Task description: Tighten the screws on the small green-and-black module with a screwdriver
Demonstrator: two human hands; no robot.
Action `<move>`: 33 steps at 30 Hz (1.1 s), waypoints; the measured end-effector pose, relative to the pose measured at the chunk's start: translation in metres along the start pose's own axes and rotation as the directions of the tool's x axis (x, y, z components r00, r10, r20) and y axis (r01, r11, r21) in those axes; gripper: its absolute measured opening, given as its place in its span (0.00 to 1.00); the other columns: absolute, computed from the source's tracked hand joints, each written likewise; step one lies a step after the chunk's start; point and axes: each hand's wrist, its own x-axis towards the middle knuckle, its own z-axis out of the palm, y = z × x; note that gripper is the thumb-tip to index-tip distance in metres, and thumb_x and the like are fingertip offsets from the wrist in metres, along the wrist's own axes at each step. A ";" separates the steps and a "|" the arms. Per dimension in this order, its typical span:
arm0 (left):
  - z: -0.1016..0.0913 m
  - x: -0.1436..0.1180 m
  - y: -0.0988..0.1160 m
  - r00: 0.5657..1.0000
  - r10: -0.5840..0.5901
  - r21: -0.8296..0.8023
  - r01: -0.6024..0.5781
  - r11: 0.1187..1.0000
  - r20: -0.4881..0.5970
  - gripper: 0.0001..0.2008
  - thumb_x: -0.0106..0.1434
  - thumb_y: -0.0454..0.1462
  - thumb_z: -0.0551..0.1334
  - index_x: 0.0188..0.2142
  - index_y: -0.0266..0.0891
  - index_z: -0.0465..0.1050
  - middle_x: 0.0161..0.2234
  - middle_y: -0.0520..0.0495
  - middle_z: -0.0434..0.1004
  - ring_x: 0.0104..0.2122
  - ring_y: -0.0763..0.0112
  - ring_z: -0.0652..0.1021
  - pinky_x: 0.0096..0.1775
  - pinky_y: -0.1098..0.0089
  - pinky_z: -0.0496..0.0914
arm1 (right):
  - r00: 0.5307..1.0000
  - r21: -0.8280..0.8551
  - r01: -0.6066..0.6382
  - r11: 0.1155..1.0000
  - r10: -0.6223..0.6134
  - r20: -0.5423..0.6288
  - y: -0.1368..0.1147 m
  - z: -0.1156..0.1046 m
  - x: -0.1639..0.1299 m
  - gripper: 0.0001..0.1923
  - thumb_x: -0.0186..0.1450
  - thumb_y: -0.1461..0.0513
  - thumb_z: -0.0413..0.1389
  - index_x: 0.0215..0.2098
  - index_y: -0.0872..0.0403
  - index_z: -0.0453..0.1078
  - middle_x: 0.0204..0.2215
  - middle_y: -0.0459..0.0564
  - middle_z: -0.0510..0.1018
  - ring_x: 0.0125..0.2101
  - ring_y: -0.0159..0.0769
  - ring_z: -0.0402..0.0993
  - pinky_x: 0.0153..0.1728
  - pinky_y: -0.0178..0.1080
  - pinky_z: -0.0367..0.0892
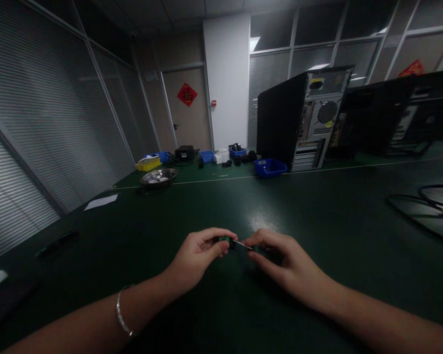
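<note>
My left hand (197, 255) pinches a small green part (225, 240) between thumb and fingers, just above the dark green table (317, 216). My right hand (282, 260) grips a thin tool, probably a screwdriver (241, 244), whose metal tip touches the green part. The tool's dark handle is mostly hidden under my right fingers. A silver bracelet (121, 314) sits on my left wrist.
A black computer tower (299, 120) stands at the back, with more dark cases (402, 115) to its right. A blue tray (269, 167), a metal bowl (158, 176), a yellow tray (148, 163) and small parts lie far back. Black cable (424, 201) loops at right. White paper (101, 201) lies left.
</note>
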 end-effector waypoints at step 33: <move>-0.002 -0.004 0.003 0.927 0.112 0.413 -0.265 0.871 0.359 0.13 0.69 0.34 0.55 0.48 0.44 0.74 0.43 0.47 0.75 0.46 0.67 0.72 0.49 0.66 0.66 | 0.998 0.018 -0.056 0.998 0.056 -0.020 0.007 0.000 0.001 0.09 0.68 0.59 0.54 0.43 0.52 0.72 0.32 0.46 0.76 0.30 0.34 0.70 0.30 0.36 0.65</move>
